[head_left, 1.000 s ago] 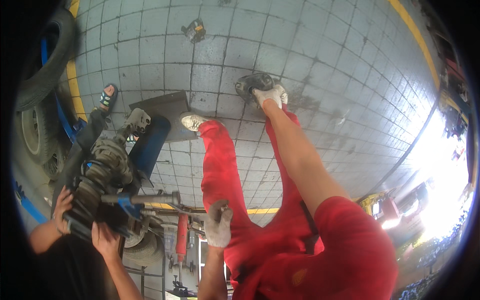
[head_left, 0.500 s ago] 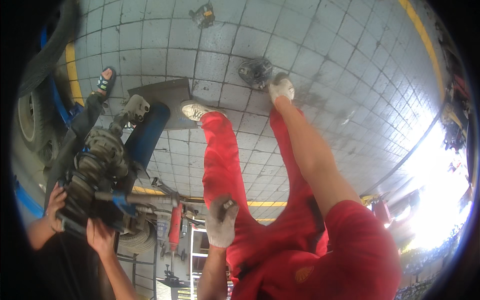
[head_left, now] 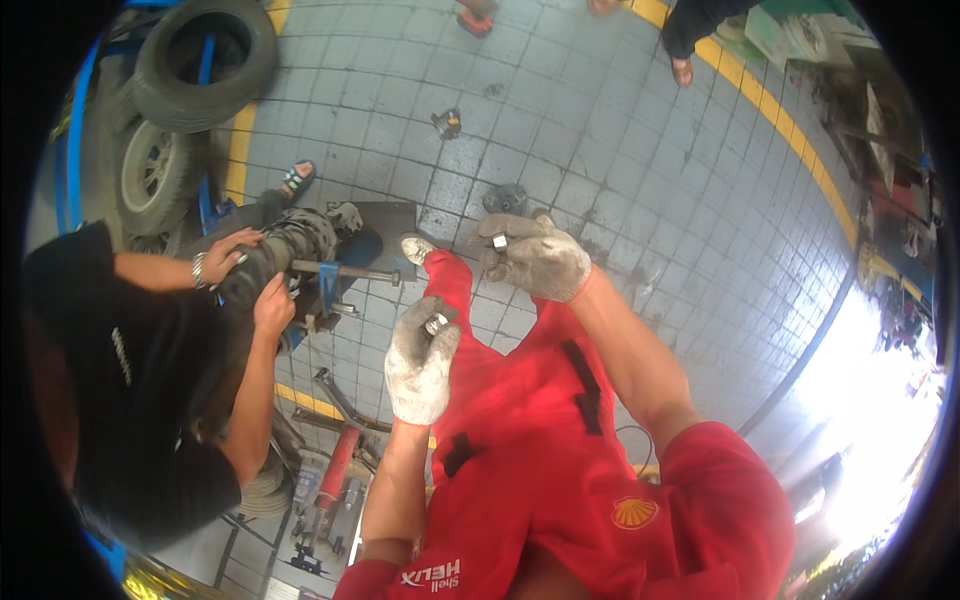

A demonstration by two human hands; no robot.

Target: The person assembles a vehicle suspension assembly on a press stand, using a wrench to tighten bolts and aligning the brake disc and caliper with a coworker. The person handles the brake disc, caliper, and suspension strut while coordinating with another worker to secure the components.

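Observation:
In front of my red overalls, my left hand [head_left: 420, 365] in a greyish-white work glove is closed on a small silvery ring-shaped metal piece [head_left: 436, 323]. Farther forward and to the right, my gloved right hand [head_left: 535, 258] pinches a small dark piece with a pale, bright face [head_left: 500, 241]; its exact kind is too small to make out. Just beyond the right hand, a dark, rounded metal car part [head_left: 505, 198] lies on the tiled floor, touched by neither hand. Both hands are raised above the floor and apart from each other.
At left a co-worker in black [head_left: 130, 370] grips a strut with a coil spring [head_left: 290, 240] at a blue stand. Tyres [head_left: 205, 65] stack behind. A small black-and-yellow part [head_left: 447, 123] lies on the floor. A red jack [head_left: 338, 465] stands lower left; other people's feet show far off.
My right hand has come up from beside the dark part on the floor, now with a small piece in its fingers. My left hand has risen forward. The view has shifted, showing more of the co-worker.

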